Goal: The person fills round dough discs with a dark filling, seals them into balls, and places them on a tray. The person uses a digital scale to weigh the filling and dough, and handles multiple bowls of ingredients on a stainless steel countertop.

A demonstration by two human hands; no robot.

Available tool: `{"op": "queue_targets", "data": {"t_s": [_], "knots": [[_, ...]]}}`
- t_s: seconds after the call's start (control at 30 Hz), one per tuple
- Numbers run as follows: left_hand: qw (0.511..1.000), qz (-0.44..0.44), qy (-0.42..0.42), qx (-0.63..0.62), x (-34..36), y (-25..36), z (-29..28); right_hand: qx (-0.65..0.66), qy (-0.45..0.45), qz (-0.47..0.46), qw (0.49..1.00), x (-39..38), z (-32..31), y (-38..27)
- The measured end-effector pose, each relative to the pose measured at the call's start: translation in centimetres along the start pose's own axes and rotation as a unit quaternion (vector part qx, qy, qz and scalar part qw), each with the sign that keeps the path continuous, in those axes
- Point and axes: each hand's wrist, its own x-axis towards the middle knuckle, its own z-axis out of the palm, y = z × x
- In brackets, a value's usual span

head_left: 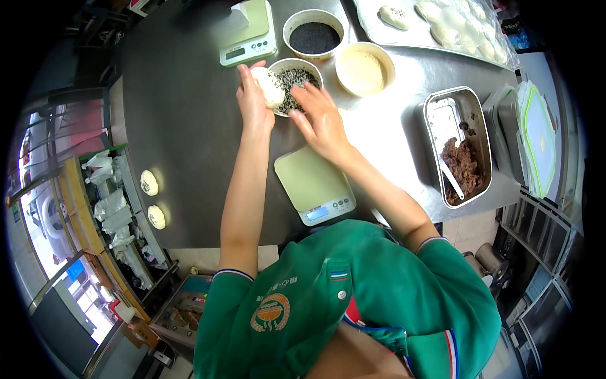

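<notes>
Brushed grey metal covers the bench (pixel 189 120) in the head view, shining brightly toward its right half, with a cluttered shelf unit (pixel 113 208) standing beyond its left edge. Near the far side, the left hand (pixel 250 106) grasps a pale, rounded dough bun (pixel 267 88), turned on its side, with dark specks along the edge facing right. That bun sits at the left rim of a round white bowl (pixel 289 61) filled with mixed black and white seeds (pixel 293 81); whether it touches the rim cannot be told. Over the bowl's right side, the right hand (pixel 323 123) is loose, fingers spread and grasping nothing visible; whether its fingertips touch the seeds is unclear.

Behind stand a white bowl of black grains (pixel 319 57) and, just beside it, a bowl of pale cream-coloured powder (pixel 392 60). One pale green digital scale (pixel 254 28) lies at the far edge, another similar scale (pixel 314 180) nearer the body. Rightward, a deep rectangular metal pan (pixel 433 158) contains crumbly brown filling (pixel 465 165) and a white-handled utensil (pixel 452 178). Two seed-specked buns (pixel 149 182) lie near the left edge; more dough pieces rest under clear plastic on a metal tray (pixel 374 33) at the far right.
</notes>
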Motion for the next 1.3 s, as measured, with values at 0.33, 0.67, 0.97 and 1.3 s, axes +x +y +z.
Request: {"op": "queue_targets", "data": {"t_s": [0.33, 0.67, 0.97, 1.3], "knots": [[0.997, 0.05, 0.029, 0.058, -3.8, 0.9, 1.5, 0.151, 0.14, -0.008, 0.978, 0.9, -2.5, -1.5], [0.904, 0.24, -0.211, 0.286, -6.8, 0.3, 5.4, 0.54, 0.062, 0.252, 0.801, 8.8, -11.7, 7.8], [0.87, 0.18, -0.001, 0.46, -11.8, -0.2, -7.6, -0.121, 0.244, -0.009, 0.962, 25.4, -19.4, 19.9], [0.84, 0.185, 0.027, 0.51, -14.2, -1.0, -10.2, -0.11, 0.057, 0.016, 0.992, 14.3, -20.6, 14.4]]}}
